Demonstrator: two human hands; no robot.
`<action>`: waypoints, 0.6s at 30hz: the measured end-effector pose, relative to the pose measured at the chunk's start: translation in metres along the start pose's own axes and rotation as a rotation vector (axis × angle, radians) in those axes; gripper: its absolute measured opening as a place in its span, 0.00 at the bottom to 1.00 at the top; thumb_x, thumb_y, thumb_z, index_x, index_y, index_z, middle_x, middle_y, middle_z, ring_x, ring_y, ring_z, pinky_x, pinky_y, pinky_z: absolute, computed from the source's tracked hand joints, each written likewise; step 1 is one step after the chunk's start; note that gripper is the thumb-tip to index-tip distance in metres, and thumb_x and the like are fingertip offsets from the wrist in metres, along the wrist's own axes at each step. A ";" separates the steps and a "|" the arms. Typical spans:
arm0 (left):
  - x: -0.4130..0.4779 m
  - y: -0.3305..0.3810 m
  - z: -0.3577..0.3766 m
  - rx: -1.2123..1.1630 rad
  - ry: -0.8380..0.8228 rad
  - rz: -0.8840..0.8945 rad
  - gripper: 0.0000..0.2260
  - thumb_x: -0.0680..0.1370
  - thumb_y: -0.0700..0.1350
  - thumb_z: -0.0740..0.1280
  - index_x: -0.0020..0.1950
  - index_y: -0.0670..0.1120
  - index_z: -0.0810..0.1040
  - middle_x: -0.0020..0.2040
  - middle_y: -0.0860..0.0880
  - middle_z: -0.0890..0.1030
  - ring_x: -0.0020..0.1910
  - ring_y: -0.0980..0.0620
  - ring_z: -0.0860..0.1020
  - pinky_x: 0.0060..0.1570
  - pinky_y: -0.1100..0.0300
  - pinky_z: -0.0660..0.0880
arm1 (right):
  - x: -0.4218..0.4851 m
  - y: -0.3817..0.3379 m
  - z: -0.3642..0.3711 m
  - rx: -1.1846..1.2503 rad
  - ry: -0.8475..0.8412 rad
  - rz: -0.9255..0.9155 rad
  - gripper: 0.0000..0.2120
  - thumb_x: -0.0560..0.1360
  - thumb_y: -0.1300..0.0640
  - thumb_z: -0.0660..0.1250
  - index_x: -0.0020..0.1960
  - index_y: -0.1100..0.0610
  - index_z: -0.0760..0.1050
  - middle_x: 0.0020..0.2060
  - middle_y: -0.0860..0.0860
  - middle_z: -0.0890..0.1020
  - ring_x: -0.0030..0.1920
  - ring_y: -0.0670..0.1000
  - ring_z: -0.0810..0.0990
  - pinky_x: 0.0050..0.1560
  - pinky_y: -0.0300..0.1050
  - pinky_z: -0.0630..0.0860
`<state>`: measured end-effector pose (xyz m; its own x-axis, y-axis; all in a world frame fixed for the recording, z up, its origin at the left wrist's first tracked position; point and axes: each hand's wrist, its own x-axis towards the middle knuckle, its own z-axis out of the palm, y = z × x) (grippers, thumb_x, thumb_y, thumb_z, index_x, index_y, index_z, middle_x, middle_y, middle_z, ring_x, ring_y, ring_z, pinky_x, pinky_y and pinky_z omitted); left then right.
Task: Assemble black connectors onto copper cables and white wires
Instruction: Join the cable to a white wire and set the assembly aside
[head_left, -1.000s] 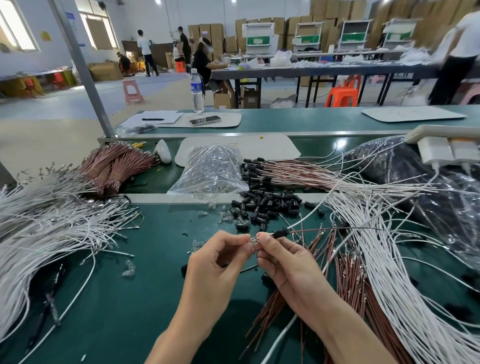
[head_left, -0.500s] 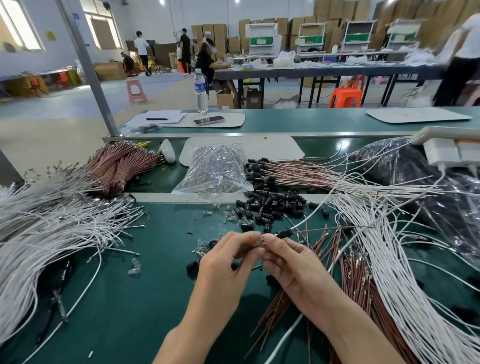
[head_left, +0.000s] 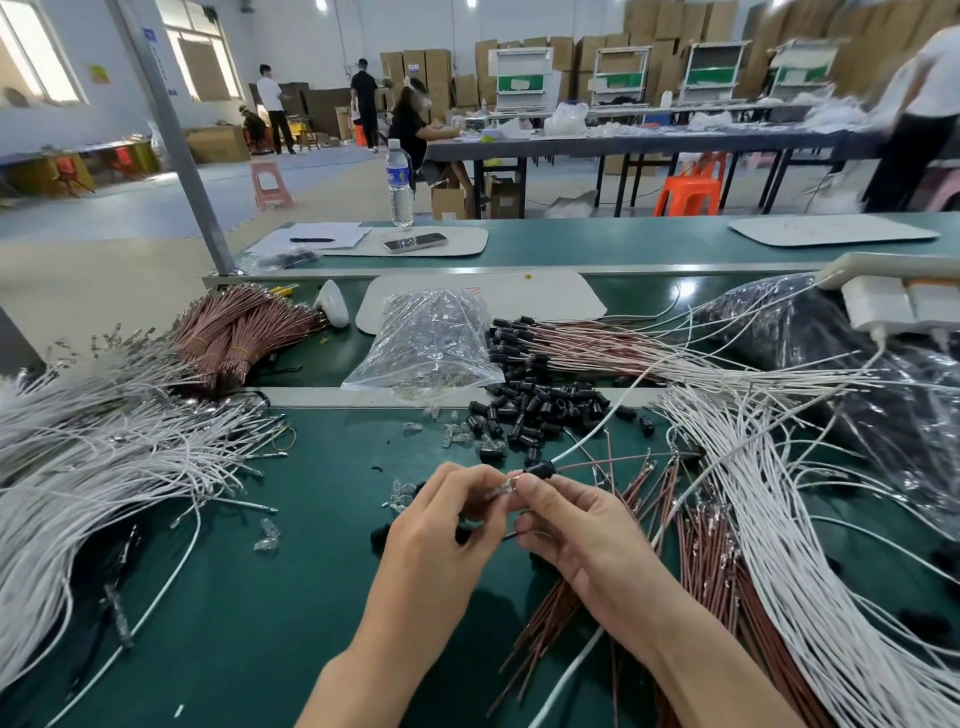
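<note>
My left hand (head_left: 441, 530) and my right hand (head_left: 576, 530) meet fingertip to fingertip over the green bench. Between them they pinch a small clear part (head_left: 508, 487) at the end of a black connector (head_left: 540, 470). A white wire (head_left: 587, 441) and a copper cable (head_left: 613, 461) run off from that connector to the right. Loose black connectors (head_left: 535, 410) lie in a heap just beyond my hands. Copper cables (head_left: 711, 566) and white wires (head_left: 810, 545) fan out on the right.
A big sheaf of white wires (head_left: 88, 467) covers the left of the bench (head_left: 291, 597). Bundled copper cables (head_left: 234, 332), a clear bag of parts (head_left: 431, 338), finished cables with connectors (head_left: 582, 343) and a dark plastic bag (head_left: 841, 364) lie behind. People work at far tables.
My hands have stayed together on the same connector, with only small finger movements. The camera has shifted slightly.
</note>
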<state>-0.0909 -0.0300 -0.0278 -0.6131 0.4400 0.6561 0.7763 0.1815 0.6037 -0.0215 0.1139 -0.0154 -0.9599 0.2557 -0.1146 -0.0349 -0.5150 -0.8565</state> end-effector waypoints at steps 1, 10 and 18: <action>0.000 0.001 0.000 -0.006 -0.010 0.006 0.05 0.79 0.50 0.68 0.54 0.58 0.75 0.48 0.61 0.77 0.47 0.58 0.80 0.45 0.66 0.76 | 0.000 0.001 0.000 -0.021 -0.011 -0.001 0.14 0.67 0.50 0.79 0.47 0.59 0.87 0.42 0.56 0.85 0.36 0.47 0.82 0.40 0.38 0.81; 0.002 0.002 0.001 -0.045 0.037 -0.033 0.03 0.79 0.52 0.66 0.52 0.60 0.75 0.46 0.60 0.78 0.44 0.57 0.80 0.44 0.67 0.75 | 0.000 -0.004 -0.003 0.108 0.091 -0.064 0.15 0.73 0.50 0.71 0.53 0.59 0.86 0.45 0.56 0.86 0.38 0.47 0.84 0.37 0.39 0.81; 0.002 0.000 -0.002 -0.025 0.019 -0.037 0.03 0.79 0.54 0.66 0.52 0.60 0.76 0.46 0.61 0.78 0.45 0.58 0.80 0.45 0.69 0.75 | -0.001 -0.004 -0.002 0.051 0.088 -0.082 0.18 0.68 0.48 0.75 0.52 0.58 0.87 0.44 0.54 0.86 0.38 0.46 0.84 0.37 0.38 0.81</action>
<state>-0.0925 -0.0303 -0.0256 -0.6446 0.4164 0.6412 0.7489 0.1754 0.6390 -0.0201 0.1181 -0.0127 -0.9251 0.3685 -0.0913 -0.1285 -0.5302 -0.8381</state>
